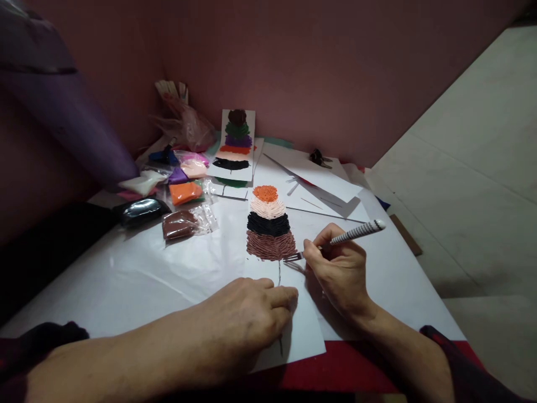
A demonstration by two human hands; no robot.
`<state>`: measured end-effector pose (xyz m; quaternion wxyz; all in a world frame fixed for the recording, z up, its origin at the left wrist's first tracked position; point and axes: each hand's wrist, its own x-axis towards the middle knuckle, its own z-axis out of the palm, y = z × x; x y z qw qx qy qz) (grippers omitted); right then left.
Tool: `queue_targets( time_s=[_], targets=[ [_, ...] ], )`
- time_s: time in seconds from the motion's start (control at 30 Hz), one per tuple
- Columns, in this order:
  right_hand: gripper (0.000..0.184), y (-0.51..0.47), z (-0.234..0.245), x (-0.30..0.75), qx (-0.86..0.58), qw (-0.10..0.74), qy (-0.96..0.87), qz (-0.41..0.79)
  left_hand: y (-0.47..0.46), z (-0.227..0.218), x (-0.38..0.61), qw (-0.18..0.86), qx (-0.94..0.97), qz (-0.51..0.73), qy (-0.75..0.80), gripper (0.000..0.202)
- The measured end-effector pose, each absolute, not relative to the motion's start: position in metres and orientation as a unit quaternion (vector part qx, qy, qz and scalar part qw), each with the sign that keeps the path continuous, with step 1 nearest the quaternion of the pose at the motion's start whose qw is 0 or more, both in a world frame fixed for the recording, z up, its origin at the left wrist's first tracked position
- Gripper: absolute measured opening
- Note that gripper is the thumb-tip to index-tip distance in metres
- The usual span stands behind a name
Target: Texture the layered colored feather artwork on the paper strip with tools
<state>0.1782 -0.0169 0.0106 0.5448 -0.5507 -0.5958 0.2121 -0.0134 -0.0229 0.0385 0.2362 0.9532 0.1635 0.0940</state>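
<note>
My right hand (335,268) grips a fork with a black-and-white patterned handle (356,232). The fork's tines (292,257) touch the lower right edge of a brown clay band (271,245) on a white paper strip (305,330). Above it on the strip are textured bands of black clay (268,223), pale peach clay (267,209) and orange clay (265,193). A dark drawn line (279,272) runs downward from the brown band. My left hand (266,308) rests on the strip's lower part, its fingers bent and close together; whatever lies under them is hidden.
Clear bags of brown clay (180,225), black clay (141,211) and orange clay (185,193) lie at left among several others. Behind stands a colour-banded card (237,151). White sheets (312,170) and keys (320,158) lie back right. A pink wall (293,67) bounds the table.
</note>
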Motion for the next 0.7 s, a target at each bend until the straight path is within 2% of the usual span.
queue_targets(
  time_s=[0.17,0.3,0.7],
  targets=[
    [0.029,-0.017,0.010,0.176,-0.540,0.547,-0.596,0.231,-0.022,0.041,-0.012,0.263,0.950,0.072,0.154,0.024],
    [0.029,-0.018,0.002,0.174,-0.531,0.537,-0.595,0.273,-0.022,0.042,-0.011,0.260,0.951,0.063,0.155,0.022],
    [0.028,-0.018,0.001,0.173,-0.536,0.515,-0.596,0.302,-0.023,0.041,-0.012,0.258,0.951,0.072,0.157,0.026]
  ],
)
